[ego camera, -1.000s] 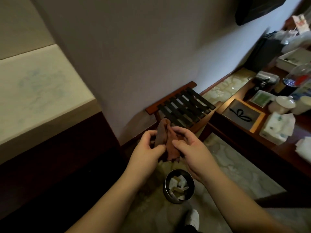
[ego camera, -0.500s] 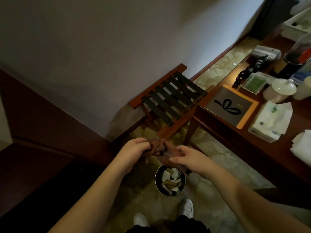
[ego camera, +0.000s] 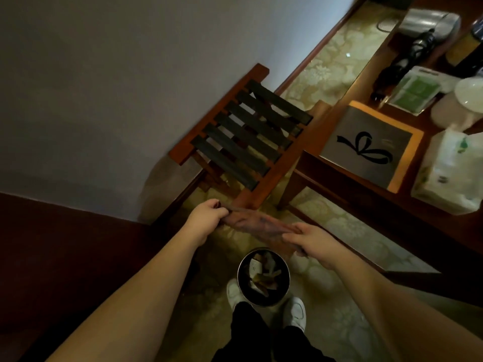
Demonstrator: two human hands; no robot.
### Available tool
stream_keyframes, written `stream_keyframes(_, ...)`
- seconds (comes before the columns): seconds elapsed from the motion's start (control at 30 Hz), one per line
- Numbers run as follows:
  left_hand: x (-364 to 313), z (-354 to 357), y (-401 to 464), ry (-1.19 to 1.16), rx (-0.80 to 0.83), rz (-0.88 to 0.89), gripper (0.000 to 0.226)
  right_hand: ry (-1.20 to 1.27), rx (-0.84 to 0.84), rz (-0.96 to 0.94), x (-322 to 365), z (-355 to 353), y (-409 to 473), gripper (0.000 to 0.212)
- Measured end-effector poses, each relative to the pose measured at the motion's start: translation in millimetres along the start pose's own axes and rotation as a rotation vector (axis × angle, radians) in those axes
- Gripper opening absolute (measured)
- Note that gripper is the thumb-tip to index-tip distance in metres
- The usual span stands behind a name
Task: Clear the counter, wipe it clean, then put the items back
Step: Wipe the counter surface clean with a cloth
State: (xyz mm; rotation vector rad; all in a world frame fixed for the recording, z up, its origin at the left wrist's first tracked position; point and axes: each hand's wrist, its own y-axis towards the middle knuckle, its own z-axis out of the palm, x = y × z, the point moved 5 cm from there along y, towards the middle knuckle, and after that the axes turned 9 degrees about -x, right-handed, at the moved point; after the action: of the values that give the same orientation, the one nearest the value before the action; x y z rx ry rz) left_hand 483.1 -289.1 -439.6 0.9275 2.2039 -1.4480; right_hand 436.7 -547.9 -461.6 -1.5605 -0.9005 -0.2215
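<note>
Brown cloth [ego camera: 257, 225] hangs stretched between the two hands above the small round bin [ego camera: 263, 276] on the floor, held clear of the table [ego camera: 371, 194]. The left hand [ego camera: 206, 218] grips one end in curled fingers, and the right hand [ego camera: 311, 240] pinches the other. This looks like readying the cloth for wiping, perhaps shaking it out over the bin. The table to the right carries a grey folder [ego camera: 366, 150], a tissue pack [ego camera: 449, 171] and a hair dryer [ego camera: 428, 24], so the next move calls for lifting those off before any wiping begins.
</note>
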Motion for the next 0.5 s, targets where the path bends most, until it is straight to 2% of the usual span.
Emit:
stream_keyframes(0.2,6.4,19.4,94.4,0.129,-0.032,0.075,0.032,0.102,-0.137,0.117,-14.9,19.7,82.4,0.028)
stream_keyframes(0.33,15.5,31.5,146.4,0.180,-0.076,0.081,0.037,0.093,-0.180,0.118,-24.7,31.6,128.1,0.013)
stream_keyframes(0.5,23.0,50.4,183.6,0.288,-0.145,0.067,0.038,0.081,-0.219,0.168,-42.7,44.3,170.5,0.041)
